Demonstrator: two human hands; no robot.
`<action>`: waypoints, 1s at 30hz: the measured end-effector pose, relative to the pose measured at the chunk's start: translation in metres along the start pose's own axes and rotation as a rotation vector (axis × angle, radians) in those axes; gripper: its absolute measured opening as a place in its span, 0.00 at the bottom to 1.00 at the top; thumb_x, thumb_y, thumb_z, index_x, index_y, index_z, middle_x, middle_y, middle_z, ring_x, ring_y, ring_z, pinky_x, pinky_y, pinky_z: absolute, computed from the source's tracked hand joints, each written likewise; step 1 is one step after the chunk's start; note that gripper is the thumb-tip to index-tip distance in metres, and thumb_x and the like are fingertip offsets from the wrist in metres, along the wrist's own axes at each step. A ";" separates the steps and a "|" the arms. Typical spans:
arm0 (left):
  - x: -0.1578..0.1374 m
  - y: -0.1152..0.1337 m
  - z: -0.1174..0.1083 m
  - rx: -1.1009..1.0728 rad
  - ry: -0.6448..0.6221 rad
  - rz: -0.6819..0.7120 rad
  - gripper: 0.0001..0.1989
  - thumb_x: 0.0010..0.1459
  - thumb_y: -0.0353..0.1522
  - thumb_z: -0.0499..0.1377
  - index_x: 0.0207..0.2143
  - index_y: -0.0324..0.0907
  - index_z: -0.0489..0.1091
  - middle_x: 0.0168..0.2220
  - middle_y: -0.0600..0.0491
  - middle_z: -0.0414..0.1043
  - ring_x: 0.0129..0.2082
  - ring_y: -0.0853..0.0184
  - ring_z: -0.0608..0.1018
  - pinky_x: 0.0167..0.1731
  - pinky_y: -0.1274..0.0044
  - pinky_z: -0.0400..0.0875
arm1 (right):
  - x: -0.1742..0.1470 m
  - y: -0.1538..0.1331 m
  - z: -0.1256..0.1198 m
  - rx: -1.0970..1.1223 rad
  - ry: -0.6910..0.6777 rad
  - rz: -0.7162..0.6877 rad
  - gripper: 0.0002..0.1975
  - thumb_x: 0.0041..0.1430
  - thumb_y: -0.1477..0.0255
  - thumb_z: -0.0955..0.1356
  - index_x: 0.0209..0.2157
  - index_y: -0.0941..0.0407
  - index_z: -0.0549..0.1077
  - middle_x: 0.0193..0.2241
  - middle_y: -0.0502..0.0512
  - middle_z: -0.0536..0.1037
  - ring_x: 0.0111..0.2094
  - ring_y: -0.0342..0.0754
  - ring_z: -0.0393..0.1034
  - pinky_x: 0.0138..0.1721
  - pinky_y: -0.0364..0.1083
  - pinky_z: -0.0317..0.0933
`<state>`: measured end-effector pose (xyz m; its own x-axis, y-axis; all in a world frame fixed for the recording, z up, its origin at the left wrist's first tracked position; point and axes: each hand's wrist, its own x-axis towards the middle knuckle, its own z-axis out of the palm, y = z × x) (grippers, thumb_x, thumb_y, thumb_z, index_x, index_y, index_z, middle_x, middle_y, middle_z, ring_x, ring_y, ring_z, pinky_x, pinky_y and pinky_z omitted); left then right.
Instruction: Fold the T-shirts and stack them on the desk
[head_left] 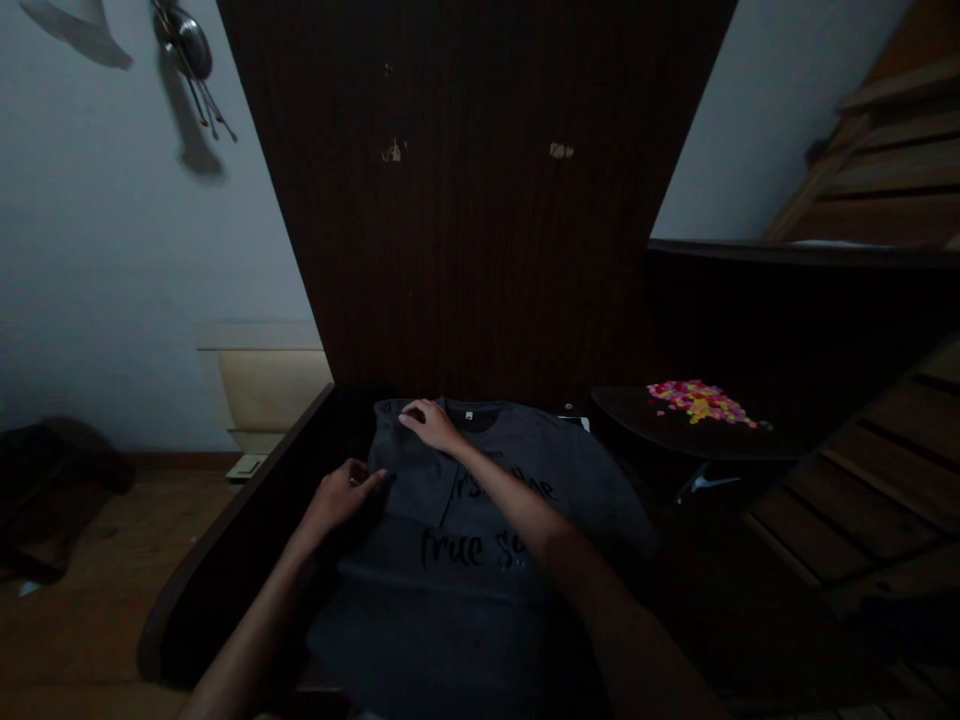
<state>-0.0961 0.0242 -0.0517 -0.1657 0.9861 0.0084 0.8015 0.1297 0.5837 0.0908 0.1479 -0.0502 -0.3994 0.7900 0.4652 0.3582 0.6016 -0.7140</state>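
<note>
A dark grey T-shirt (465, 610) with black lettering lies on a dark surface, its collar away from me. Its left part is turned over toward the middle, making a dark crease beside the letters. My right hand (433, 425) rests on the cloth by the collar's left side, fingers bent but apart. At the shirt's left edge, my left hand (345, 497) has its thumb on the fabric and its other fingers curled by the edge. A ring shows on one finger. My right forearm covers part of the lettering.
A dark wooden panel (465, 220) rises behind the shirt. A raised dark rim (232, 530) runs along the left. On a corner shelf (622, 408) at right lies a pile of small colourful pieces (705, 402). Wooden slats (847, 530) stand farther right.
</note>
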 end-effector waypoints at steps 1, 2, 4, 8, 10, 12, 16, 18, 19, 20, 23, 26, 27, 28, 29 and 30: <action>-0.007 -0.001 0.007 0.011 -0.015 0.002 0.20 0.52 0.46 0.58 0.38 0.40 0.72 0.37 0.46 0.79 0.37 0.60 0.79 0.36 0.77 0.69 | 0.009 -0.005 0.007 0.034 0.003 0.011 0.05 0.60 0.68 0.68 0.36 0.53 0.73 0.38 0.51 0.76 0.42 0.45 0.69 0.47 0.45 0.61; -0.012 -0.002 0.013 0.028 -0.009 0.002 0.19 0.52 0.45 0.58 0.39 0.40 0.71 0.38 0.46 0.78 0.38 0.60 0.79 0.36 0.77 0.69 | 0.017 -0.009 0.013 0.063 0.002 0.032 0.05 0.59 0.67 0.68 0.35 0.53 0.73 0.37 0.50 0.76 0.40 0.44 0.70 0.45 0.44 0.62; -0.018 -0.002 0.023 0.071 0.017 0.003 0.16 0.53 0.42 0.58 0.39 0.40 0.71 0.39 0.45 0.78 0.39 0.60 0.79 0.36 0.77 0.68 | 0.032 -0.015 0.025 0.078 -0.011 0.094 0.07 0.57 0.65 0.70 0.35 0.53 0.73 0.35 0.49 0.76 0.37 0.44 0.71 0.41 0.43 0.63; -0.023 -0.006 0.033 0.153 0.030 0.005 0.09 0.56 0.39 0.56 0.32 0.43 0.69 0.37 0.45 0.77 0.40 0.60 0.78 0.36 0.76 0.67 | 0.050 -0.020 0.040 -0.042 -0.056 0.225 0.10 0.48 0.70 0.74 0.32 0.53 0.71 0.30 0.48 0.76 0.35 0.46 0.71 0.40 0.44 0.63; -0.026 -0.010 0.036 0.153 0.028 0.010 0.07 0.57 0.37 0.55 0.30 0.44 0.68 0.36 0.45 0.76 0.39 0.60 0.78 0.36 0.75 0.67 | 0.057 -0.019 0.043 -0.072 -0.052 0.277 0.08 0.47 0.75 0.73 0.28 0.53 0.70 0.29 0.48 0.76 0.36 0.47 0.71 0.42 0.44 0.63; -0.029 -0.013 0.038 0.119 0.059 0.011 0.07 0.57 0.36 0.54 0.31 0.43 0.67 0.36 0.45 0.76 0.39 0.60 0.78 0.37 0.75 0.67 | 0.063 -0.016 0.044 -0.017 -0.020 0.349 0.07 0.48 0.77 0.71 0.25 0.53 0.68 0.29 0.49 0.76 0.36 0.47 0.71 0.42 0.45 0.63; -0.035 -0.020 0.040 0.006 0.167 -0.007 0.08 0.57 0.37 0.51 0.34 0.44 0.65 0.39 0.45 0.76 0.43 0.58 0.78 0.42 0.73 0.68 | 0.071 -0.010 0.039 0.257 0.067 0.465 0.07 0.48 0.76 0.70 0.27 0.54 0.67 0.27 0.47 0.75 0.34 0.45 0.71 0.40 0.45 0.65; -0.037 -0.022 0.040 -0.081 0.152 -0.032 0.09 0.58 0.38 0.50 0.37 0.45 0.64 0.37 0.47 0.76 0.41 0.59 0.79 0.40 0.73 0.69 | 0.072 -0.006 0.034 0.375 0.115 0.477 0.07 0.48 0.76 0.70 0.28 0.54 0.67 0.26 0.46 0.74 0.33 0.44 0.71 0.40 0.44 0.66; -0.038 -0.023 0.040 -0.128 0.133 -0.039 0.09 0.57 0.38 0.50 0.39 0.46 0.63 0.37 0.48 0.77 0.39 0.60 0.79 0.39 0.74 0.69 | 0.072 -0.005 0.032 0.417 0.135 0.476 0.07 0.48 0.76 0.70 0.28 0.54 0.66 0.26 0.46 0.74 0.32 0.44 0.71 0.40 0.44 0.66; -0.040 -0.023 0.040 -0.169 0.120 -0.039 0.10 0.56 0.38 0.51 0.41 0.46 0.62 0.37 0.49 0.77 0.38 0.61 0.80 0.39 0.74 0.70 | 0.072 -0.003 0.030 0.448 0.151 0.470 0.07 0.48 0.76 0.70 0.29 0.54 0.66 0.27 0.46 0.74 0.32 0.44 0.71 0.40 0.44 0.66; -0.044 -0.024 0.039 -0.225 0.113 -0.006 0.18 0.51 0.36 0.56 0.46 0.48 0.60 0.40 0.52 0.77 0.36 0.62 0.80 0.37 0.75 0.71 | 0.069 0.000 0.025 0.524 0.134 0.446 0.09 0.48 0.78 0.69 0.32 0.54 0.67 0.30 0.47 0.76 0.34 0.43 0.72 0.41 0.45 0.66; -0.046 -0.026 0.037 -0.186 0.175 -0.004 0.23 0.49 0.35 0.58 0.49 0.47 0.60 0.40 0.51 0.78 0.36 0.61 0.80 0.37 0.75 0.71 | 0.067 0.004 0.026 0.586 0.036 0.432 0.16 0.45 0.81 0.68 0.38 0.54 0.69 0.37 0.50 0.78 0.36 0.44 0.73 0.42 0.46 0.67; -0.046 -0.027 0.037 -0.167 0.203 -0.005 0.22 0.50 0.36 0.57 0.49 0.47 0.61 0.40 0.50 0.77 0.37 0.61 0.80 0.37 0.75 0.71 | 0.066 0.005 0.026 0.590 0.003 0.427 0.19 0.44 0.82 0.68 0.39 0.53 0.69 0.39 0.50 0.78 0.37 0.44 0.73 0.42 0.46 0.67; -0.046 -0.028 0.036 -0.146 0.230 -0.002 0.21 0.52 0.37 0.56 0.49 0.46 0.62 0.40 0.49 0.77 0.37 0.60 0.80 0.38 0.74 0.72 | 0.065 0.006 0.026 0.582 -0.026 0.421 0.21 0.43 0.84 0.68 0.41 0.53 0.69 0.41 0.51 0.78 0.38 0.45 0.73 0.41 0.46 0.67; -0.046 -0.030 0.035 -0.122 0.251 0.004 0.19 0.54 0.38 0.55 0.48 0.45 0.63 0.39 0.48 0.77 0.38 0.59 0.80 0.38 0.73 0.72 | 0.064 0.008 0.026 0.564 -0.049 0.416 0.23 0.42 0.85 0.68 0.42 0.53 0.69 0.42 0.51 0.77 0.38 0.45 0.73 0.41 0.46 0.67; -0.045 -0.032 0.035 -0.096 0.266 0.017 0.16 0.56 0.38 0.53 0.47 0.44 0.65 0.39 0.46 0.77 0.38 0.59 0.80 0.39 0.73 0.71 | 0.062 0.010 0.026 0.536 -0.068 0.412 0.25 0.42 0.86 0.68 0.43 0.53 0.69 0.41 0.51 0.77 0.38 0.45 0.73 0.40 0.45 0.68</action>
<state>-0.0945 -0.0207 -0.0989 -0.3082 0.9244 0.2246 0.7496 0.0906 0.6557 0.0475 0.1997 -0.0415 -0.3782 0.9224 0.0787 0.0313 0.0977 -0.9947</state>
